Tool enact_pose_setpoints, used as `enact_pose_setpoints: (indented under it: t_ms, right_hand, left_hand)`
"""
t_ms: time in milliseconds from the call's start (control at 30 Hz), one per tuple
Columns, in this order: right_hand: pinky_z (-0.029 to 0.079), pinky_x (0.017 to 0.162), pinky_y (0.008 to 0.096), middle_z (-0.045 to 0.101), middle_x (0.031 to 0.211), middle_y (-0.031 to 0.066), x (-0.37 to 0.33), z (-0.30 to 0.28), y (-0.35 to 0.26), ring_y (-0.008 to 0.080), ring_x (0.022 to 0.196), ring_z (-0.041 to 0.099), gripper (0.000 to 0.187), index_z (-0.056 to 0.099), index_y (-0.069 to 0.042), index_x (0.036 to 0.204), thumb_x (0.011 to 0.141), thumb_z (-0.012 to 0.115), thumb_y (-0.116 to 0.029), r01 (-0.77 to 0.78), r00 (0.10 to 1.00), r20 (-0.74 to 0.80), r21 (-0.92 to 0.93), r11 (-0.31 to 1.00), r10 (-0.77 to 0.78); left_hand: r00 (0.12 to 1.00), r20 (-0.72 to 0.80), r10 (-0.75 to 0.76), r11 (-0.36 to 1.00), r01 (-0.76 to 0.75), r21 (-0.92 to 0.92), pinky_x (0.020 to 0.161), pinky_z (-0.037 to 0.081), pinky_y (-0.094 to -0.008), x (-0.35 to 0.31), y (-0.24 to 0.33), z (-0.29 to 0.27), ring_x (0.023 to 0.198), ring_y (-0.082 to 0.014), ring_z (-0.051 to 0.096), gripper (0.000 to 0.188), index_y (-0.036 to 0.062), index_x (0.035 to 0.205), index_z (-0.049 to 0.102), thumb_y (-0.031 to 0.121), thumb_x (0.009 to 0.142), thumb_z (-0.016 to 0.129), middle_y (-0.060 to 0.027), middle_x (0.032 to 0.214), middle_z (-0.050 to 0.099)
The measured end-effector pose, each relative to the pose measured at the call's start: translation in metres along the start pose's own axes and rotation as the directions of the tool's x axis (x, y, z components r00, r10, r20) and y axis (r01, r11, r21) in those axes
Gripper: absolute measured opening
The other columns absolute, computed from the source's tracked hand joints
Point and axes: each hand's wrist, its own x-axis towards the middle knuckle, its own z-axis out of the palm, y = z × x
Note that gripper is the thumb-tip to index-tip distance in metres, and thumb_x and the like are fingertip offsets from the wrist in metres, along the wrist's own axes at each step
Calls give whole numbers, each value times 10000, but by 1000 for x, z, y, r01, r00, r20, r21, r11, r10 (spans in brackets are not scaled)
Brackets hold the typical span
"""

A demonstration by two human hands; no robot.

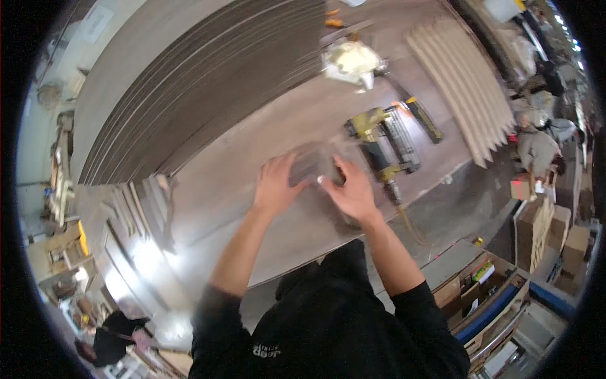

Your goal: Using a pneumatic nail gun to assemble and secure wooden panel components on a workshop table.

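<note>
My left hand and my right hand flank a small grey-brown stack at the middle of the workbench. It is smeared by motion, and faint lines run along it; its exact kind is unclear. Both hands have their fingers bent along its sides, thumbs pointing inward. Just right of my right hand lies a yellow-green and black nail gun, with a hose fitting at its near end. Beyond that rests a hammer with a black and yellow handle.
Large brown panels are stacked at the far left. Pale wooden strips lie side by side at the right, near a cream-coloured bundle. More strips sit at the left edge. A person is at lower left.
</note>
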Motion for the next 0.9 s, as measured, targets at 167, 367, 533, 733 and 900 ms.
enact_pose_setpoints:
  t_ms: [167,367,533,733,900]
  right_hand:
    - [497,953,421,676,1188,158,-21,-100,53,316,1098,640,417,650,-52,1275,897,734,-206,-3,914,-404,87,996,38]
    - [498,822,326,580,1325,123,-17,-248,271,222,1001,619,502,531,-75,1421,965,668,-237,-391,379,-908,19,920,180]
    - [501,781,316,549,1347,116,2,-256,246,197,1017,601,603,430,-81,1492,999,612,-376,71,331,-418,905,420,846]
    - [537,821,423,607,1272,163,-22,-218,261,318,1010,655,638,554,-61,1398,881,714,-398,-319,744,-668,-329,889,20]
    - [530,843,431,658,1128,213,-6,-250,196,330,1010,676,593,651,-39,1285,817,754,-389,-374,902,-359,-379,846,238]
  left_hand:
    - [961,-222,-168,986,168,-16,1147,338,-497,-117,-10,-34,1354,-397,455,515,35,1357,581,137,869,710,-201,1394,558]
    - [900,-353,-257,966,224,-132,1063,403,-474,-197,-3,-30,1219,-363,539,328,-17,1223,621,64,905,637,-192,1278,599]
    - [925,-298,-236,972,225,-70,1055,414,-465,-192,13,-23,1198,-360,555,309,-19,1209,626,66,913,618,-197,1250,615]
    - [945,-257,-200,979,185,-82,1054,417,-463,-163,45,-24,1205,-351,554,274,2,1168,639,69,902,624,-176,1269,612]
    - [961,-254,-106,993,90,-75,1023,433,-476,-156,56,-23,1167,-368,571,303,26,1121,676,91,827,715,-156,1223,630]
